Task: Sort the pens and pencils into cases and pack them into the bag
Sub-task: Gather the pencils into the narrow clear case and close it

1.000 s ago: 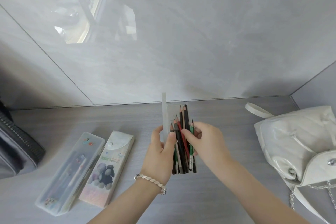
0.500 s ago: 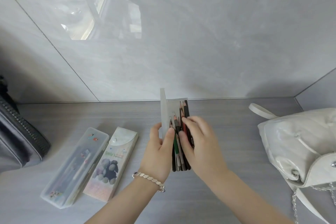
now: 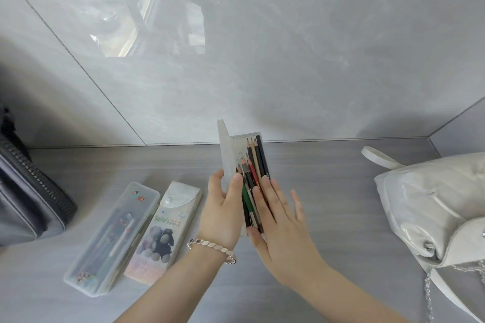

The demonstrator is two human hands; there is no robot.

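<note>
The left hand (image 3: 221,214) is wrapped around the left side of an open translucent pencil case (image 3: 237,151), thumb on the upright lid and fingers curled over its edge, holding it above the tabletop (image 3: 328,191). A beaded bracelet (image 3: 211,246) circles that wrist. The right hand (image 3: 282,228) is spread flat with fingers straight, its palm and fingers pressed on the lower ends of the pencils (image 3: 253,178) lying in the case; it grips nothing. The pencils are black, red, green and plain wood, with their points toward the wall.

Left of the hands two closed cases lie side by side on the tabletop, touching along their long edges: a frosted clear case (image 3: 112,238) with pens showing faintly through it, and a flap case printed with teddy bears (image 3: 164,233). Farther left, at the frame edge, sits a dark zipped bag (image 3: 29,196). Well to the right rests a white shiny backpack (image 3: 433,207) with a chain strap (image 3: 430,294). A glossy grey wall (image 3: 262,60) rises behind.
</note>
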